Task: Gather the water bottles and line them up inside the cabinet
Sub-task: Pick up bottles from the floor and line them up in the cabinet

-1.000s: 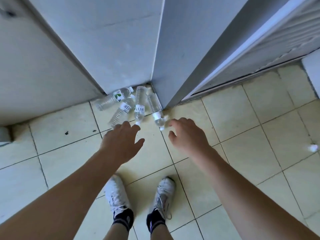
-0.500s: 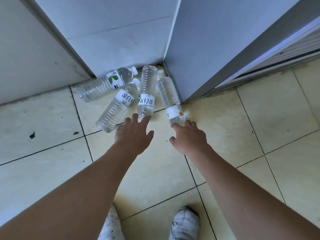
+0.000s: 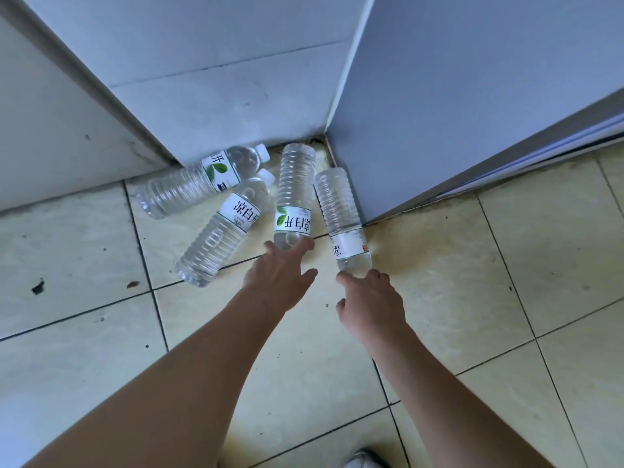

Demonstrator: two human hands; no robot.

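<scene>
Several clear water bottles with white labels lie on the tiled floor in a corner. One bottle [image 3: 199,180] lies along the wall at the left, and a second bottle [image 3: 224,231] slants below it. My left hand [image 3: 280,271] reaches the cap end of a third bottle [image 3: 294,194], fingers spread and touching it. My right hand [image 3: 369,298] is at the cap end of the rightmost bottle [image 3: 341,214], fingertips at its neck; both caps are hidden by my fingers. The grey cabinet [image 3: 472,96] stands to the right.
A white wall [image 3: 219,62] closes the corner behind the bottles. Cream floor tiles [image 3: 506,265] spread around, with dark specks [image 3: 37,287] at the left. The toe of a white shoe [image 3: 363,459] shows at the bottom edge.
I have bent lower and closer to the bottles. Both hands have moved forward, from short of the bottles to touching the cap ends of the two right-hand ones.
</scene>
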